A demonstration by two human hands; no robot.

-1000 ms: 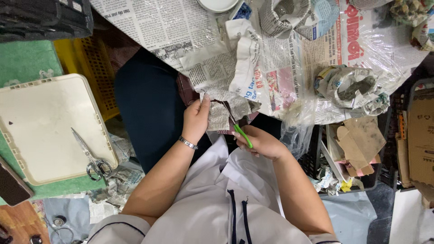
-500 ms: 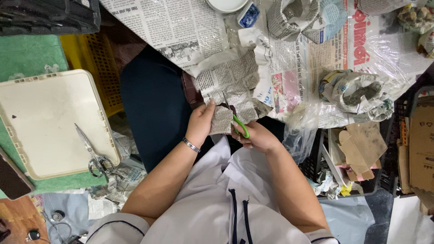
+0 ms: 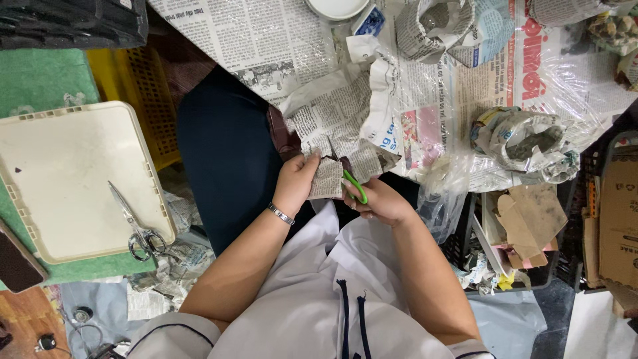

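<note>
— Over the lap, just below the worktop's edge: what do you see?

— A left hand [image 3: 296, 181] with its fingers pinching a small strip of newspaper [image 3: 327, 178], and a right hand [image 3: 379, 201] with its fingers wrapped round the green handles of a pair of scissors [image 3: 345, 174]. The blades point up along the strip, right beside the left fingertips.

— That closeness worries me.

— Me too. The strip is short, so the pinching fingers sit almost against the blades; a careless snip could nick them. Thin paper also bends, and if it folds between the blades it may tear raggedly rather than cut clean.

— Anything else nearby?

— Spread newspaper sheets [image 3: 266, 46] and a crumpled clear plastic film [image 3: 432, 199] hang off the worktop edge close to the right hand. I judge that a loose fold could drift into the blades or hide the strip.

— And the second pair?

— Metal scissors [image 3: 135, 223] lie on a cream tray lid [image 3: 60, 179], well apart, near its rim, where a knock might send them sliding.
</note>
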